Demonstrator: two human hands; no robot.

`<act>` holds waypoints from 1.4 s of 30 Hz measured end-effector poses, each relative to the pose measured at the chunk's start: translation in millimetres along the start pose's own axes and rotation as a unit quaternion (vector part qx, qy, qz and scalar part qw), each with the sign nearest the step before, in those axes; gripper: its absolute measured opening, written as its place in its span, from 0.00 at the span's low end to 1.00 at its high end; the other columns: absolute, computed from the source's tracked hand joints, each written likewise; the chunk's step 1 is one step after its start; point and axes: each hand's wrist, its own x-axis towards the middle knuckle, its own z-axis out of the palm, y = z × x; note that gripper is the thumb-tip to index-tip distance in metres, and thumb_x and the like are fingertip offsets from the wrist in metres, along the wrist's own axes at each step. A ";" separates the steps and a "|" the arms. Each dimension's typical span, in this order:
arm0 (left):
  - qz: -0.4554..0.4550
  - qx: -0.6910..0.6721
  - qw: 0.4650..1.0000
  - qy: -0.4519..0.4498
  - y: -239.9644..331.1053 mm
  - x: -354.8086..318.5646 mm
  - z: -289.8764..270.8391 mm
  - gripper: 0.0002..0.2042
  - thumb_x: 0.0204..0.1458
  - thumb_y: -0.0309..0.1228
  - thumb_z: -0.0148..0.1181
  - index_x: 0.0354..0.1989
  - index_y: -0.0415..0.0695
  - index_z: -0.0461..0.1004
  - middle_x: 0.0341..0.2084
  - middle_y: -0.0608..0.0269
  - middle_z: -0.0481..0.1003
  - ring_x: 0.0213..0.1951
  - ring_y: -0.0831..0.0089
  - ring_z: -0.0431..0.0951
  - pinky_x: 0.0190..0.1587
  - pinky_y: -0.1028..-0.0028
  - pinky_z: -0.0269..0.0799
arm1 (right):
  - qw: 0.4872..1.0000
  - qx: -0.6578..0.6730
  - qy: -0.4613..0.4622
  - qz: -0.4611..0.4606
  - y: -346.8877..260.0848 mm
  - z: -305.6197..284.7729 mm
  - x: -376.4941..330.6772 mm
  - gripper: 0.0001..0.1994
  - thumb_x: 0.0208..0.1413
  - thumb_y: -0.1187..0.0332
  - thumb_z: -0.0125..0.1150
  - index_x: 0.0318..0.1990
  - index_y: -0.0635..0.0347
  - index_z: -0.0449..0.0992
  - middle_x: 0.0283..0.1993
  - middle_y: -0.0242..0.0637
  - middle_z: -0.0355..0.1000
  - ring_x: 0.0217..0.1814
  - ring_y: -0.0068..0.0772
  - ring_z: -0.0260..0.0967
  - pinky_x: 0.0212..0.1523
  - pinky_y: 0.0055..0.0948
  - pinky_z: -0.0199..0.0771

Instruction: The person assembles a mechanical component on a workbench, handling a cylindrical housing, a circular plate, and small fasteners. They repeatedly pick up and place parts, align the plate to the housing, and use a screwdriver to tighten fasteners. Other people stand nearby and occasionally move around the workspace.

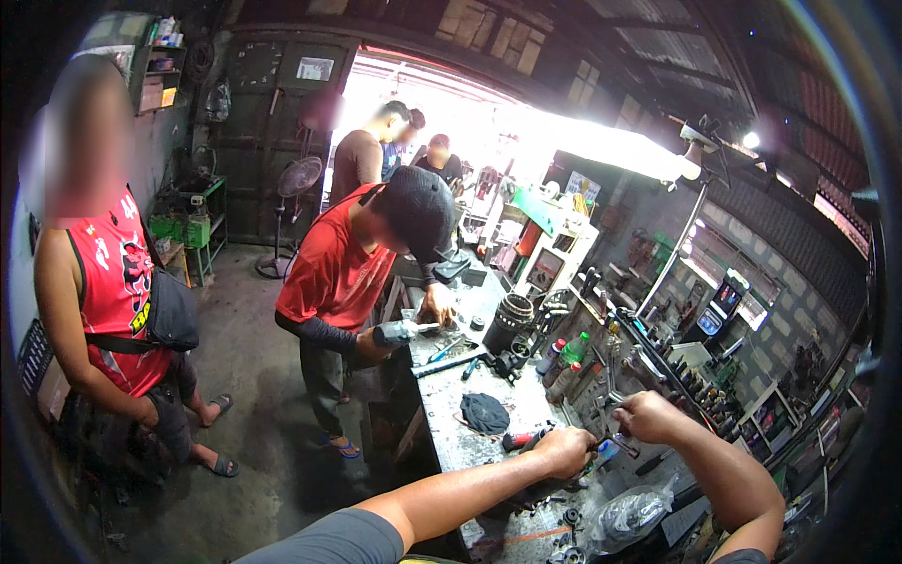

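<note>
Low and right of centre in the frame I see my left hand (564, 449) clenched around a small tool (522, 438) with a red and dark handle that pokes out toward the left over the workbench (451, 395). My right hand (648, 414) is closed too, gripping a thin dark metal piece (622, 444) that runs down between the two fists; I cannot make out what kind of part it is. Both sit over the cluttered right half of the bench.

A clear plastic bag (628, 515) lies at the lower edge with dark contents I cannot identify. Near the frame's centre stand a few bottles (564, 362), one green, their fill hidden. A dark cloth (486, 412) lies just left of my hands.

Further up the bench, a person in a red shirt (334, 273) bends over a power tool (399, 332). A second person in a red vest (113, 282) stands at the left. The far right rim is dark and curved, and the shelves there blur together.
</note>
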 end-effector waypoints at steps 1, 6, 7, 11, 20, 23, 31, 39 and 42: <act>-0.005 -0.005 1.000 -0.002 0.5 0.1 -0.7 0.17 0.59 0.34 0.61 0.54 0.49 0.87 0.49 0.46 0.86 0.53 0.45 0.86 0.58 0.49 0.81 | 0.989 -0.123 0.062 -0.043 5.0 -6.2 -6.0 0.20 0.70 0.57 0.63 0.65 0.49 0.82 0.62 0.51 0.82 0.63 0.47 0.81 0.65 0.49 0.79; 0.008 0.008 1.000 0.005 -0.1 0.5 -0.4 0.15 0.60 0.35 0.60 0.51 0.48 0.88 0.48 0.46 0.86 0.53 0.45 0.86 0.57 0.50 0.81 | 0.875 -0.337 0.065 -0.343 13.9 -9.9 -10.5 0.18 0.64 0.54 0.66 0.60 0.37 0.85 0.68 0.32 0.79 0.70 0.36 0.75 0.74 0.45 0.70; 0.014 0.014 1.000 0.013 -0.3 -0.1 0.6 0.15 0.61 0.36 0.61 0.51 0.48 0.88 0.48 0.46 0.86 0.53 0.46 0.86 0.57 0.50 0.81 | 0.918 -0.298 0.003 -0.260 8.7 -1.6 -7.6 0.16 0.64 0.53 0.66 0.56 0.39 0.87 0.61 0.33 0.85 0.62 0.35 0.82 0.71 0.44 0.73; 0.019 0.010 1.000 0.004 -1.5 0.5 1.0 0.17 0.62 0.39 0.63 0.56 0.52 0.87 0.46 0.46 0.86 0.51 0.44 0.86 0.56 0.49 0.81 | 0.995 -0.021 -0.074 0.061 -9.2 8.5 1.0 0.25 0.72 0.50 0.61 0.35 0.66 0.86 0.38 0.61 0.82 0.45 0.63 0.84 0.51 0.56 0.82; 0.029 0.033 0.999 0.021 -7.2 3.5 4.5 0.18 0.65 0.44 0.62 0.57 0.52 0.86 0.49 0.46 0.86 0.53 0.45 0.86 0.58 0.49 0.81 | 0.865 -0.394 -0.021 -0.308 16.0 -4.3 -4.2 0.19 0.68 0.52 0.61 0.59 0.45 0.86 0.60 0.43 0.83 0.66 0.45 0.79 0.71 0.49 0.71; 0.015 0.005 1.000 -0.011 -11.9 8.8 7.0 0.18 0.63 0.44 0.61 0.54 0.51 0.87 0.49 0.46 0.86 0.52 0.47 0.87 0.56 0.51 0.82 | 0.992 -0.074 -0.104 -0.016 12.4 23.5 15.4 0.23 0.71 0.47 0.59 0.44 0.59 0.90 0.37 0.58 0.84 0.42 0.58 0.86 0.50 0.54 0.83; 0.006 0.029 0.999 -0.016 -2.5 4.5 -5.0 0.18 0.66 0.44 0.57 0.54 0.48 0.87 0.48 0.43 0.86 0.53 0.41 0.86 0.58 0.47 0.81 | 0.788 -0.319 0.241 -0.467 5.7 -33.1 6.6 0.16 0.64 0.50 0.67 0.52 0.43 0.88 0.43 0.44 0.87 0.48 0.48 0.88 0.57 0.47 0.84; 0.037 -0.004 0.999 0.035 -9.7 10.0 4.9 0.16 0.60 0.36 0.59 0.51 0.47 0.87 0.48 0.45 0.86 0.52 0.44 0.86 0.56 0.48 0.82 | 0.986 -0.058 -0.123 0.094 3.7 -0.6 17.0 0.16 0.67 0.54 0.66 0.48 0.57 0.88 0.38 0.52 0.85 0.43 0.56 0.86 0.49 0.54 0.85; 0.019 -0.003 0.999 0.041 -10.2 10.4 7.0 0.14 0.58 0.33 0.61 0.48 0.45 0.88 0.45 0.44 0.87 0.51 0.44 0.87 0.54 0.49 0.83 | 0.939 -0.296 0.098 -0.143 7.5 -25.7 4.0 0.25 0.62 0.51 0.72 0.63 0.47 0.83 0.59 0.48 0.82 0.65 0.48 0.79 0.66 0.52 0.77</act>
